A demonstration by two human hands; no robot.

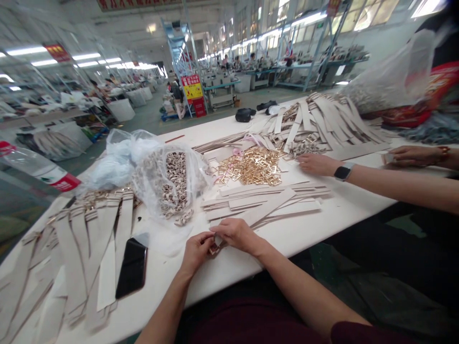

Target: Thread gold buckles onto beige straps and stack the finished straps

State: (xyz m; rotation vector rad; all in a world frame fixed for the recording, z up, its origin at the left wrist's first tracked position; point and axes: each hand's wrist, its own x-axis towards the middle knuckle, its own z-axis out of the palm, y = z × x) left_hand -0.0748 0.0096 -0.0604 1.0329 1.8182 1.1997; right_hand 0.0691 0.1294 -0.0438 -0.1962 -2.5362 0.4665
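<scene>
Two bare hands meet at the near edge of the white table [322,224]: the left hand [196,252] and the right hand [236,234] pinch, with closed fingers, the end of a pale beige strap [267,209] and a small gold-coloured metal buckle [214,249]. The buckle is mostly hidden between the fingertips, so its shape is hard to make out. The strap runs away up and to the right onto a loose stack of flat beige straps [272,195].

Beyond that stack lies a glittering heap of gold buckles [253,167]. Left of it, a crinkled clear plastic bag [172,181] holds small pale ring-shaped pieces, blurred by the film. At far left, a fan of finished beige straps with buckles [82,239] spreads over the table, cut off by the edge of the view, with a glossy black phone [132,267] lying among them. A clear plastic bottle with a red label [39,169] is only partly in view at the left.

A co-worker's hand [317,164], with a dark smartwatch [343,171] on its wrist, rests just beside the gold heap; behind it lies a large pile of beige straps [330,122]. The room is a long, bright factory hall with strip lights and rows of work stations.
</scene>
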